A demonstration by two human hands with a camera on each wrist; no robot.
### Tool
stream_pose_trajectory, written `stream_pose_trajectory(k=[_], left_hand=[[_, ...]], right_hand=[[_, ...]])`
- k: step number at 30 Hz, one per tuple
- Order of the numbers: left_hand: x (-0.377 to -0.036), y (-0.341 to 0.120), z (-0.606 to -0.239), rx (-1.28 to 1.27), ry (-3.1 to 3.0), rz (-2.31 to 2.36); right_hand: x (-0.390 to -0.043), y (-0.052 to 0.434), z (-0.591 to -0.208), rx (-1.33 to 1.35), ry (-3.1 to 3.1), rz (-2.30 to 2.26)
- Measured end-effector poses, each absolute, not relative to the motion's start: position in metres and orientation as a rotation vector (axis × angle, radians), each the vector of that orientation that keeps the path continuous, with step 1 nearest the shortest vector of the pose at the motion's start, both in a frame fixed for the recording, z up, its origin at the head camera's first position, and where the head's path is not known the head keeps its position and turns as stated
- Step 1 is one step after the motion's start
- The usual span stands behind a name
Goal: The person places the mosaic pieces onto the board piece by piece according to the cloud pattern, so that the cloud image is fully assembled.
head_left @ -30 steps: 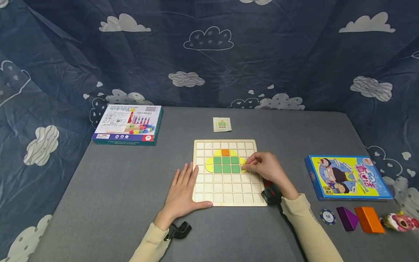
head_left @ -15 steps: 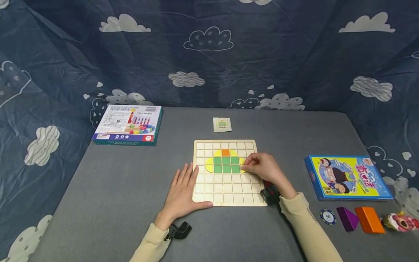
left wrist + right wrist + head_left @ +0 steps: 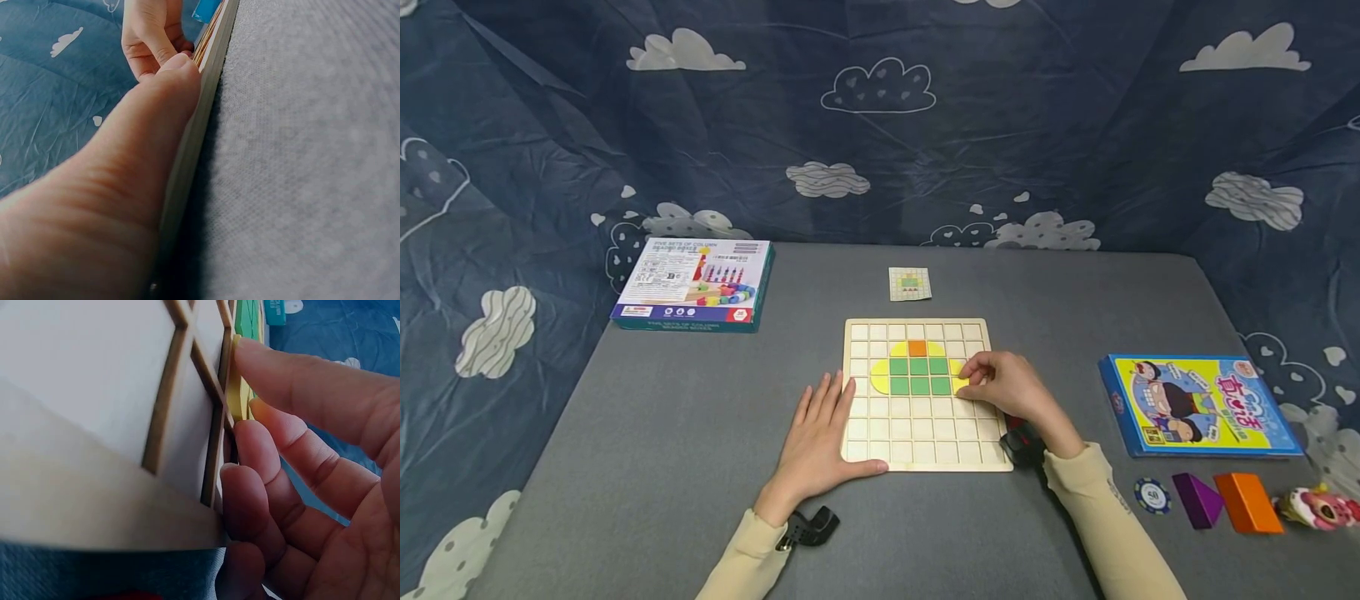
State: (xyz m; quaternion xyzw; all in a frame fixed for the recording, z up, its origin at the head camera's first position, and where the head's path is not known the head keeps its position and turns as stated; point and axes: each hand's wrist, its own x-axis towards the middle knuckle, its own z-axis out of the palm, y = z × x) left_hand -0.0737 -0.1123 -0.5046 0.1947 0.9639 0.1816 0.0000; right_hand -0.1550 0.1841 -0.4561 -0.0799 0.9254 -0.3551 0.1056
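A wooden grid board (image 3: 917, 442) lies on the grey table, with green squares (image 3: 919, 376), an orange square (image 3: 917, 348) and yellow curved pieces (image 3: 877, 377) set in its upper cells. My left hand (image 3: 817, 446) lies flat with straight fingers on the board's lower left corner; the left wrist view shows its thumb (image 3: 125, 187) along the board's edge (image 3: 194, 150). My right hand (image 3: 1000, 385) has curled fingers pinching a yellow piece (image 3: 958, 384) at the right end of the green rows. The right wrist view shows the fingertips (image 3: 262, 356) on that yellow piece (image 3: 236, 394).
A small pattern card (image 3: 909, 283) lies behind the board. A boxed toy set (image 3: 694, 283) sits at the far left, a blue and yellow box (image 3: 1197, 405) at the right. Near the front right are a chip (image 3: 1152, 496), a purple block (image 3: 1197, 499), an orange block (image 3: 1247, 502) and a small figure (image 3: 1318, 507).
None apart from a slight shift of my right hand's fingers on the yellow piece; my left hand has stayed in place.
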Motion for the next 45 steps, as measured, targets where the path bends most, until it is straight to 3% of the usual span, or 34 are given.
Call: stream_pose_trajectory(k=[45], left_hand=[[-0.074,-0.112,-0.506,0.621,3.050,0.568]], right_hand=[[-0.101,0.254,-0.459,-0.213,2.929,-0.906]])
